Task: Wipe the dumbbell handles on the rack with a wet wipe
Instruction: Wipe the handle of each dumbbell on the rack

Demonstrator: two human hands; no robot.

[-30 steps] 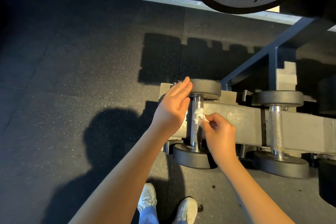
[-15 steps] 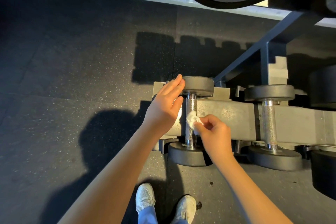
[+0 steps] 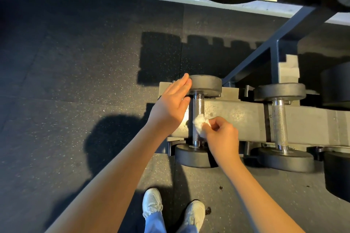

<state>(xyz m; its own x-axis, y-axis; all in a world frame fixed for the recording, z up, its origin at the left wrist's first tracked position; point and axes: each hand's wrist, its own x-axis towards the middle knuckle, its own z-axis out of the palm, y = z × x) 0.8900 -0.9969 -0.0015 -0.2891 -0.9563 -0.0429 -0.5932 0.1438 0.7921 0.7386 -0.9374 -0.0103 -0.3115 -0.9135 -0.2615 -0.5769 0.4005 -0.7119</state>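
We stand over the rack (image 3: 236, 119) at centre right of the frame. The leftmost dumbbell handle (image 3: 198, 105) runs up and down the picture, its long axis going from the near head (image 3: 193, 156) at the bottom to the far head (image 3: 205, 85) at the top. Our right hand (image 3: 221, 136) is the one at the work. Its grip is closed tight, thumb and fingertips pinching the bunched wet wipe (image 3: 198, 126), which presses on the lower half of the bar, so the bare knurling lies up-frame of the grip. Our left hand (image 3: 170, 107) is flat and open, fingers straight, resting against the far head's left edge; we judge it steadies the dumbbell. The next handle (image 3: 280, 121) lies to the right, parallel, with neither hand on it.
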